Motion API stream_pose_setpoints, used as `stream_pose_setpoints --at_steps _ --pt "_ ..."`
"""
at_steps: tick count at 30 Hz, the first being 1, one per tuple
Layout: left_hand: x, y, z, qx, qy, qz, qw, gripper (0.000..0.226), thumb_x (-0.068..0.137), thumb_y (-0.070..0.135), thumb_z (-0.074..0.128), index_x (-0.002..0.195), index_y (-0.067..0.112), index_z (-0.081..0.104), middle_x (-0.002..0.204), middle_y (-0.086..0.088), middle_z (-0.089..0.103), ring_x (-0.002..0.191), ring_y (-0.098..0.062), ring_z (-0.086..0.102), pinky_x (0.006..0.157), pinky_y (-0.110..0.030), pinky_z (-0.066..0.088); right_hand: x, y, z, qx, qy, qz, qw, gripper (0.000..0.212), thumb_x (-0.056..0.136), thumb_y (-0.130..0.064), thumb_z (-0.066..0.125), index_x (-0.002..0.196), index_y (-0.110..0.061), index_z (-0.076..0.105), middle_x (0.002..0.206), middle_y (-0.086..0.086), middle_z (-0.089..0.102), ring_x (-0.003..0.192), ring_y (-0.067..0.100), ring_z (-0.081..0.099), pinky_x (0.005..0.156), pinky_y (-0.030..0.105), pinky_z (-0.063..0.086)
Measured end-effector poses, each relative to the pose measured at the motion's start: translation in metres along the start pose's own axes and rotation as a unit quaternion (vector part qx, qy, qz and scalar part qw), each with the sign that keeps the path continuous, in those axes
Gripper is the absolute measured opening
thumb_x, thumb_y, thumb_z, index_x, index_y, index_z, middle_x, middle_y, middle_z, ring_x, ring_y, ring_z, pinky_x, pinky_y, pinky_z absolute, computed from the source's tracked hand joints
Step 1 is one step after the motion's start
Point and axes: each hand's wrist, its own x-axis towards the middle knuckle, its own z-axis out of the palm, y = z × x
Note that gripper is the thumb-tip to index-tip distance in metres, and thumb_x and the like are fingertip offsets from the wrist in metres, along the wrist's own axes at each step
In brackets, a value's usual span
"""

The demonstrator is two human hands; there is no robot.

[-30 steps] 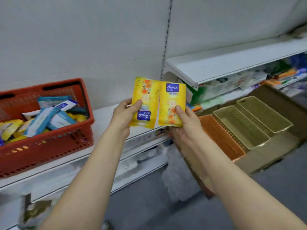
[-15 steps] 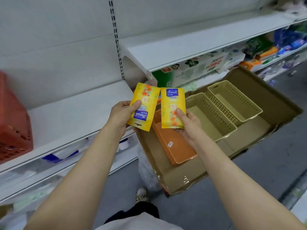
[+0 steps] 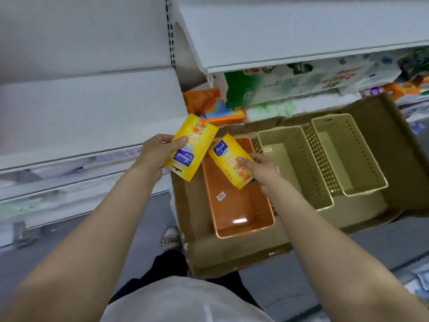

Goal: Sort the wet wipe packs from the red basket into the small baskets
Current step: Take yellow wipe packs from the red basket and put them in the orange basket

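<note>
Over the orange basket (image 3: 234,205), both hands, left (image 3: 155,154) and right (image 3: 262,170), pinch yellow packs (image 3: 229,163); loose thumb grips risk one dropping outside it.

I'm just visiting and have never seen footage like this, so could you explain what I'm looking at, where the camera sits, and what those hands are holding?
No machine here: a person works with bare hands, and one wide-angle camera on their head looks forward and down, so you see their own arms reaching out. The left hand grips one yellow wet wipe pack, and the right hand pinches a second yellow pack, held above an orange basket. That basket sits in a flat cardboard box next to two beige baskets, the nearer and the farther. No packs show in any of the three. Behind are white store shelves with blurred packaged goods beneath. The job is sorting such packs into these small baskets.
</note>
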Motion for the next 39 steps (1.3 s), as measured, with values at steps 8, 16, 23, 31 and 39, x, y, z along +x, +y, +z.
stream_pose_setpoints --at_steps 8,16,23,31,39 --pt "-0.013 -0.047 -0.013 0.003 0.113 -0.024 0.993 0.026 0.074 0.032 0.083 0.088 0.018 0.067 0.087 -0.005 0.075 0.069 -0.016 0.071 0.062 -0.03 0.055 0.08 -0.01 0.015 -0.316 -0.123 -0.076 0.938 0.026 0.08 -0.034 0.079 0.102 -0.023 0.072 0.106 0.003 0.074 0.079 0.014 0.068 0.08 0.03 0.057" --pt "-0.012 -0.08 -0.006 0.01 0.124 -0.047 0.991 0.036 0.071 0.031 0.084 0.099 0.013 0.071 0.086 -0.004 0.076 0.067 -0.012 0.071 0.058 -0.024 0.056 0.126 -0.017 0.057 -0.49 -0.147 -0.181 0.84 0.044 0.087 -0.035 0.07 0.129 -0.025 0.063 0.134 0.001 0.062 0.121 0.024 0.058 0.103 0.032 0.045" --pt "-0.002 -0.087 -0.009 0.045 0.102 -0.042 0.993 0.034 0.065 0.038 0.084 0.091 0.021 0.072 0.079 0.001 0.076 0.065 -0.012 0.072 0.056 -0.023 0.055 0.124 0.009 0.063 -0.549 -0.066 -0.326 0.767 0.048 0.093 -0.032 0.064 0.139 -0.036 0.053 0.143 0.007 0.041 0.136 0.03 0.033 0.108 0.044 0.037" --pt "0.011 -0.081 -0.004 0.092 0.051 -0.042 0.994 0.026 0.074 0.032 0.083 0.092 0.018 0.071 0.071 0.006 0.074 0.061 -0.008 0.071 0.05 -0.017 0.052 0.132 -0.01 0.069 -0.594 -0.144 -0.238 0.755 0.048 0.09 -0.033 0.068 0.137 -0.037 0.055 0.145 0.007 0.049 0.14 0.034 0.033 0.114 0.046 0.03" --pt "0.025 -0.069 -0.002 0.12 0.027 -0.02 0.992 0.02 0.072 0.03 0.084 0.086 0.022 0.072 0.072 0.007 0.074 0.061 -0.006 0.07 0.051 -0.016 0.052 0.101 0.01 0.065 -0.61 -0.198 -0.204 0.74 0.045 0.082 -0.029 0.076 0.126 -0.034 0.065 0.129 0.006 0.065 0.124 0.031 0.056 0.103 0.041 0.047"
